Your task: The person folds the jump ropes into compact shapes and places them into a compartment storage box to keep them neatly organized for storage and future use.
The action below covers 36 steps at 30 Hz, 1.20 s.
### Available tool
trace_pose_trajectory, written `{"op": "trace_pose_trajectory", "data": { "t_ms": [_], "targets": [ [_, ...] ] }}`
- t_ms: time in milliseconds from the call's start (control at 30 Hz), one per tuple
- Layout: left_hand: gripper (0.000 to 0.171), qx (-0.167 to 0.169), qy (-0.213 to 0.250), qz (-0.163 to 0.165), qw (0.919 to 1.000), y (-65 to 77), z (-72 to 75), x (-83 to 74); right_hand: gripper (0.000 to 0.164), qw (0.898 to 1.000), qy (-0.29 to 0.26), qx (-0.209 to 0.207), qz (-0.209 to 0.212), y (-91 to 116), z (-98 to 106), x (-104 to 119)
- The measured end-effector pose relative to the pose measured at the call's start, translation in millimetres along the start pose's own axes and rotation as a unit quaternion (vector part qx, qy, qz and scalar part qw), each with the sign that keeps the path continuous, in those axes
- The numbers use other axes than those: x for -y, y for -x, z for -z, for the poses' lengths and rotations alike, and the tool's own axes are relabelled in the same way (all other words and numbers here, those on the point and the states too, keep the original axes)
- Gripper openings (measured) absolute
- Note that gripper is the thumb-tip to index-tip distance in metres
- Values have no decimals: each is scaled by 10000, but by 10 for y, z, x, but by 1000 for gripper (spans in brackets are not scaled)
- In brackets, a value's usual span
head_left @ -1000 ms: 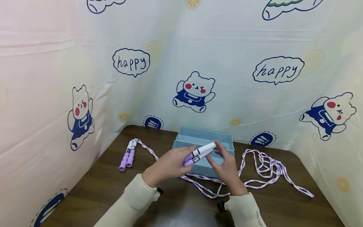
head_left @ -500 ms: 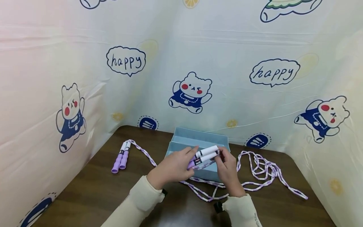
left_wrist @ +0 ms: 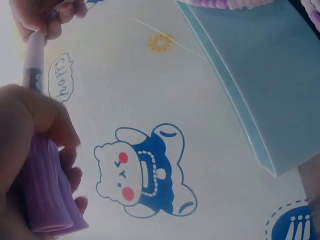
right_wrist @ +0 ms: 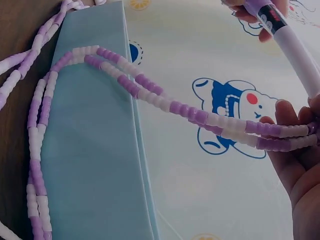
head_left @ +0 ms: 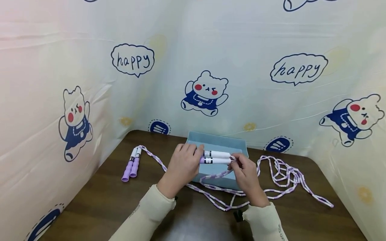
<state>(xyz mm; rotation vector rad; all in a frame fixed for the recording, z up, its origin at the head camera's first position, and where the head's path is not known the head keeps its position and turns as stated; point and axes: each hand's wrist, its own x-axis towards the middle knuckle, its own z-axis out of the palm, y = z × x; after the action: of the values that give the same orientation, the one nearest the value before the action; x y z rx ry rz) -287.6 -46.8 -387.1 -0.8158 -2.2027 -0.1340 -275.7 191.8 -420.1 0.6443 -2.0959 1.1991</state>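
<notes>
My left hand (head_left: 184, 165) grips two purple-and-white jump rope handles (head_left: 218, 161) side by side, held level above a light blue box (head_left: 217, 139). Their white ends point right, where my right hand (head_left: 248, 174) pinches the rope against them. In the right wrist view the doubled beaded rope (right_wrist: 182, 109) runs from the right fingers over the box's edge. The left wrist view shows the flared purple grip ends (left_wrist: 50, 200) sticking out below my left hand. My left fingers partly hide the purple halves.
Another pair of jump rope handles (head_left: 135, 164) lies on the dark wooden table (head_left: 99, 207) at left, its rope running toward the box. Loops of beaded rope (head_left: 297, 175) are heaped at right, with more strands before the box. A patterned curtain (head_left: 241, 43) surrounds the table.
My right hand has gone from loosely spread near the handles to pinching the rope at their white ends. The handles have turned from slanting to level, and a rope loop now hangs beneath.
</notes>
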Motion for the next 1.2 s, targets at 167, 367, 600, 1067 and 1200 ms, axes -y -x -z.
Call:
{"op": "trace_pose_trajectory", "data": {
  "t_ms": [167,367,600,1067,1200],
  "targets": [
    [43,72,-263,142,9995,-2,17,69,14,9975,662,169,204,-15,25,-15],
    [37,125,-306,317,9990,12,67,152,13,9882,1191,958,21,-61,144,90],
    [38,16,-298,279,9992,8,105,126,22,9753,1101,1852,-493,-72,424,170],
    [24,-1038,-733,1370,9824,127,363,606,18,9541,2367,1819,-248,150,1206,-267],
    [22,-748,-844,1409,9836,163,357,665,19,9538,2405,1721,-531,179,1326,-211]
  ]
}}
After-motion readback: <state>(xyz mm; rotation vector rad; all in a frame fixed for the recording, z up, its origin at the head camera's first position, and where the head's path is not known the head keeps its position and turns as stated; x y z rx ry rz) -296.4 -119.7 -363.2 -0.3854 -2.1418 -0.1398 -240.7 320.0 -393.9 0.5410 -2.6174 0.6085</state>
